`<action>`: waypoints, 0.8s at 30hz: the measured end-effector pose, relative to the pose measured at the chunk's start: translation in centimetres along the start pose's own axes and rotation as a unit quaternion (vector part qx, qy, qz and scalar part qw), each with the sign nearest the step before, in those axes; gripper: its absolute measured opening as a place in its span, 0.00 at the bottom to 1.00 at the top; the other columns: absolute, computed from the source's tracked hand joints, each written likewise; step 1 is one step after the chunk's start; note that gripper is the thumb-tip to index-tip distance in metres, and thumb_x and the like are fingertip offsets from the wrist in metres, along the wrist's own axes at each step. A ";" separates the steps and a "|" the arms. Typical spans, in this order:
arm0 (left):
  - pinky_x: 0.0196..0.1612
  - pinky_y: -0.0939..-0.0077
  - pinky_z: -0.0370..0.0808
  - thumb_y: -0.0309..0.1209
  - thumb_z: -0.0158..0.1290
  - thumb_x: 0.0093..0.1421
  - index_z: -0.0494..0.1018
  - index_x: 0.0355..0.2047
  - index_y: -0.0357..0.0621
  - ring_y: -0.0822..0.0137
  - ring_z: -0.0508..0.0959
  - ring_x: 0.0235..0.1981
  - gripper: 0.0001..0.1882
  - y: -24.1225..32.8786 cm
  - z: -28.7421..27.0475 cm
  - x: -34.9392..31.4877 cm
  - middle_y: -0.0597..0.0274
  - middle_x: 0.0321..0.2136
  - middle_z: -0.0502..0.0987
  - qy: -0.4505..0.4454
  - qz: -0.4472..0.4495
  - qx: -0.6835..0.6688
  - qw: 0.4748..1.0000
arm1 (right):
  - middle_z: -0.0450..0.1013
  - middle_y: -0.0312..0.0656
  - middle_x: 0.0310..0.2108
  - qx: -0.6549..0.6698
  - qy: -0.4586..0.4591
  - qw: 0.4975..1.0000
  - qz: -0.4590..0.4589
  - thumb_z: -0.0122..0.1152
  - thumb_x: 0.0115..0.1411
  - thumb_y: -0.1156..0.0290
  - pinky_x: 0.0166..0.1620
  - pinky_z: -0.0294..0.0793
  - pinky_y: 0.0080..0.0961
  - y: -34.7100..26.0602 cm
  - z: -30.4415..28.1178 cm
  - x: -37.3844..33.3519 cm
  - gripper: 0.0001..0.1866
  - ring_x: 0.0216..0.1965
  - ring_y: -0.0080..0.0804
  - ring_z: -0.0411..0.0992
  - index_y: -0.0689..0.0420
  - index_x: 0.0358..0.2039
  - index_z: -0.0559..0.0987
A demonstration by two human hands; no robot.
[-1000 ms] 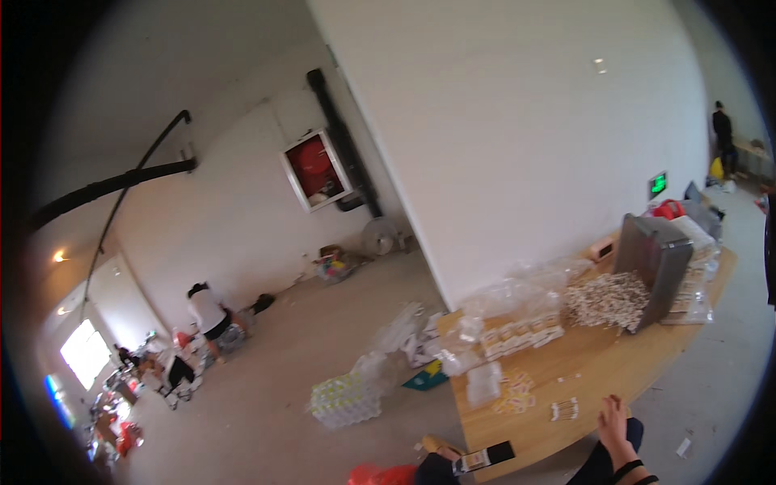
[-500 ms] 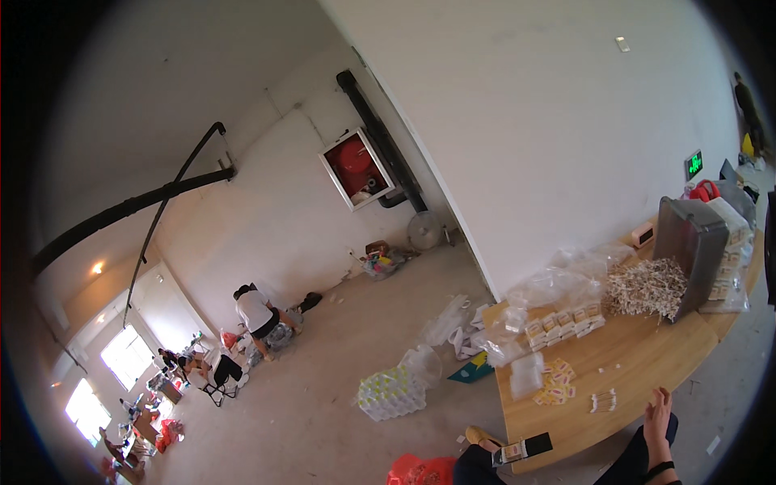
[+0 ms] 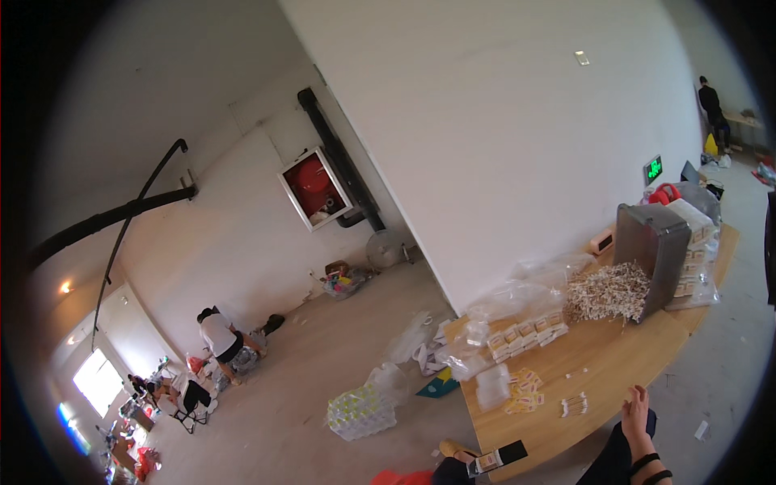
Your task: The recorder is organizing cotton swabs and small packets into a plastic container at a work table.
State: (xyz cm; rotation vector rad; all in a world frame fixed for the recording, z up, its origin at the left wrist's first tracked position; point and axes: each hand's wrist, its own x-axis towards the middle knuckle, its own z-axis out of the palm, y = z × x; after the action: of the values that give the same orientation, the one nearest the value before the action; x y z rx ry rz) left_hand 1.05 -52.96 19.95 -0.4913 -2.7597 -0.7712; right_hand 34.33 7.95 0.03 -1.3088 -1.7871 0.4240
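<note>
My right hand (image 3: 636, 411) is raised by the table's near right edge, its fingers loosely bent and slightly apart, with nothing seen in it. Dark bands circle that wrist. Left of it on the wooden table (image 3: 598, 364) lies a short row of cotton swabs (image 3: 574, 404). Beside these are scattered yellow-and-white paper cards (image 3: 525, 391) and clear plastic boxes (image 3: 492, 388). A large heap of cotton swabs (image 3: 610, 293) spills from a grey plastic bin (image 3: 667, 246) tipped on its side. My left hand is out of the picture.
Packed small boxes (image 3: 529, 335) stand in a row near clear plastic bags (image 3: 525, 293). A dark flat phone-like object (image 3: 497, 459) is at the table's near left corner. Bagged clear containers (image 3: 361, 414) sit on the floor. Other people (image 3: 222, 338) work farther off at left and far right.
The view has swung right, so the table and walls appear farther left. My right hand stays by the table edge in much the same pose. Little on the table has visibly changed.
</note>
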 end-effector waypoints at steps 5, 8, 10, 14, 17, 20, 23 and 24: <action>0.50 0.57 0.74 0.38 0.56 0.64 0.71 0.52 0.36 0.46 0.77 0.46 0.21 1.2 2.8 2.6 0.44 0.43 0.77 -0.061 0.045 -0.026 0.997 | 0.66 0.55 0.56 -0.006 0.008 0.999 0.030 0.61 0.52 0.79 0.62 0.63 0.46 0.5 -0.2 -0.5 0.24 0.58 0.58 0.63 0.60 0.51 0.72; 0.50 0.57 0.74 0.38 0.56 0.64 0.71 0.52 0.36 0.46 0.77 0.46 0.21 2.7 5.6 4.3 0.44 0.43 0.77 -0.114 0.085 -0.047 0.989 | 0.66 0.55 0.55 -0.015 -0.007 1.000 0.022 0.62 0.51 0.77 0.61 0.65 0.45 -1.1 -0.3 -0.1 0.24 0.58 0.57 0.64 0.60 0.51 0.72; 0.50 0.57 0.74 0.38 0.56 0.64 0.71 0.52 0.36 0.46 0.77 0.46 0.21 4.3 7.9 5.8 0.44 0.43 0.77 -0.148 0.118 -0.064 0.980 | 0.67 0.55 0.54 -0.018 0.003 1.000 0.025 0.62 0.52 0.76 0.61 0.65 0.45 -0.8 -0.3 -0.2 0.24 0.58 0.57 0.65 0.60 0.51 0.73; 0.50 0.57 0.74 0.38 0.56 0.64 0.71 0.52 0.36 0.46 0.77 0.46 0.21 7.7 12.1 8.1 0.44 0.43 0.77 -0.212 0.181 -0.094 0.956 | 0.68 0.54 0.55 -0.066 0.025 0.997 -0.007 0.61 0.56 0.70 0.61 0.66 0.43 -0.9 -0.9 -0.4 0.22 0.57 0.55 0.65 0.60 0.51 0.74; 0.50 0.57 0.74 0.38 0.56 0.64 0.71 0.52 0.36 0.46 0.77 0.46 0.21 9.9 14.5 9.1 0.44 0.43 0.77 -0.251 0.220 -0.110 0.936 | 0.68 0.54 0.55 -0.060 0.018 0.998 0.006 0.61 0.57 0.67 0.61 0.65 0.43 -1.2 -1.4 -0.4 0.22 0.58 0.54 0.65 0.59 0.52 0.73; 0.50 0.57 0.74 0.38 0.56 0.64 0.71 0.51 0.36 0.46 0.77 0.46 0.21 12.0 16.7 9.4 0.44 0.43 0.77 -0.282 0.247 -0.127 0.918 | 0.68 0.54 0.56 -0.063 0.001 0.998 0.005 0.60 0.59 0.67 0.62 0.64 0.43 -0.5 -1.3 -0.8 0.22 0.59 0.53 0.64 0.59 0.53 0.73; 0.49 0.57 0.74 0.38 0.56 0.64 0.71 0.51 0.36 0.46 0.77 0.46 0.21 13.4 18.6 9.1 0.44 0.43 0.77 -0.307 0.262 -0.141 0.904 | 0.68 0.54 0.56 -0.058 -0.011 0.998 0.004 0.59 0.60 0.66 0.62 0.64 0.43 -1.1 -1.9 -1.0 0.22 0.59 0.52 0.64 0.58 0.54 0.73; 0.49 0.57 0.74 0.38 0.56 0.64 0.71 0.51 0.36 0.46 0.77 0.46 0.21 13.7 19.0 9.0 0.44 0.43 0.77 -0.315 0.266 -0.145 0.900 | 0.68 0.54 0.56 -0.064 -0.007 0.998 0.008 0.59 0.60 0.66 0.62 0.64 0.43 -1.2 -2.2 -1.0 0.22 0.59 0.52 0.64 0.58 0.54 0.73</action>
State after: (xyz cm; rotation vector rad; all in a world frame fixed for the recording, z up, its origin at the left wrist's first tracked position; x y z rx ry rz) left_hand -4.49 -29.48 13.12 -1.7395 -2.7848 -1.0057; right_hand 35.47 6.12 1.70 -1.4118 -1.8431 0.3320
